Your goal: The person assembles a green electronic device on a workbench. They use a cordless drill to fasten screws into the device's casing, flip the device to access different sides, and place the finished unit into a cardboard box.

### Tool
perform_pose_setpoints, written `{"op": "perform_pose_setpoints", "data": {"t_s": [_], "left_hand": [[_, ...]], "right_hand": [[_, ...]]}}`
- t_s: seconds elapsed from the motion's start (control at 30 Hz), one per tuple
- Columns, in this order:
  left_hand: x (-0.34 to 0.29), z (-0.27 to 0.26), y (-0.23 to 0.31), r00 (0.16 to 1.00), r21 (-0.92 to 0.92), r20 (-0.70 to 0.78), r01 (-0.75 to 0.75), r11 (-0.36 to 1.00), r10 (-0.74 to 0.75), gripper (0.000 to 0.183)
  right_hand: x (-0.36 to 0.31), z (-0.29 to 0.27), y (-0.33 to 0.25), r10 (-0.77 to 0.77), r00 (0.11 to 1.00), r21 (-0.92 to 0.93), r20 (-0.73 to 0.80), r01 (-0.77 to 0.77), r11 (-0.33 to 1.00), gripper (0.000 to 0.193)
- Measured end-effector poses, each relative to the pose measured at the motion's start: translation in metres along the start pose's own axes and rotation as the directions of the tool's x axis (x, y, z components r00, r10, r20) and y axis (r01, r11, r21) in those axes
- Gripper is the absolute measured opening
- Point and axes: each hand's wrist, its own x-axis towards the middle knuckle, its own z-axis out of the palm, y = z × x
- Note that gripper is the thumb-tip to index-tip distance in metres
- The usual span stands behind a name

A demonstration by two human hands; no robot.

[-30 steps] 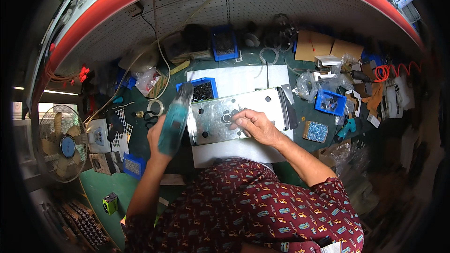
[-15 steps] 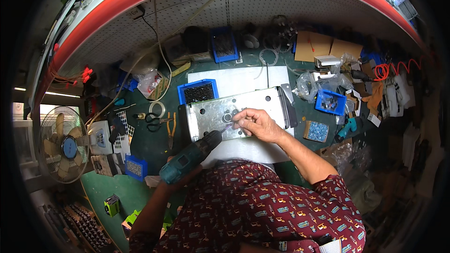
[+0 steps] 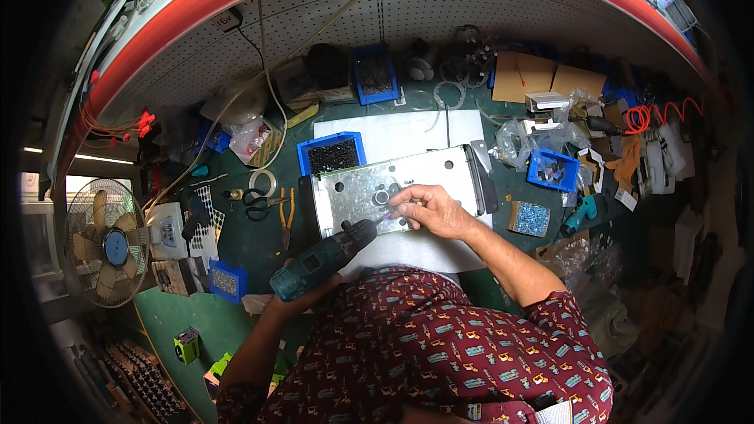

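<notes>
A silvery metal box with dark ends and round holes lies before me on a white sheet. My left hand, mostly hidden under the tool, is closed round a dark teal cordless drill. The drill points up and right, its bit ending near the box's front edge. My right hand is over the box, thumb and fingers pinched together close to the bit's tip. What they pinch is too small to make out. Just left of these fingertips is a round ring-like fitting on the metal face.
A blue bin of black screws touches the box's back left. Pliers and scissors lie left. To the right are a carton of bluish small parts, a blue bin and a second teal tool. A fan stands far left.
The drill has shifted slightly to the right and turned a little, with my left hand round it. My right hand stays pinched in nearly the same place.
</notes>
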Motion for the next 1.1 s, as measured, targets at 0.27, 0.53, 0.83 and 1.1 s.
{"op": "perform_pose_setpoints", "data": {"t_s": [0.27,0.53,0.83,1.1], "left_hand": [[0.003,-0.004,0.002,0.994,0.046,-0.024,-0.102,0.994,0.103,0.029],[0.013,-0.005,0.008,0.9,0.158,-0.098,-0.408,0.899,0.425,0.026],[0.014,-0.013,0.01,0.95,0.035,-0.014,-0.312,0.949,0.313,0.033],[0.012,-0.015,0.011,1.0,-0.007,0.013,0.014,1.0,-0.014,0.03]], "right_hand": [[0.002,-0.003,-0.003,0.026,1.0,0.0,0.017,-0.026,1.0,0.028],[0.004,-0.005,-0.006,0.053,0.998,-0.006,0.027,-0.053,0.999,0.028],[0.005,-0.005,-0.004,0.049,0.998,-0.005,0.039,-0.049,0.999,0.026],[0.006,0.0,-0.009,0.085,0.996,-0.03,-0.034,-0.086,0.996,0.023]]}}
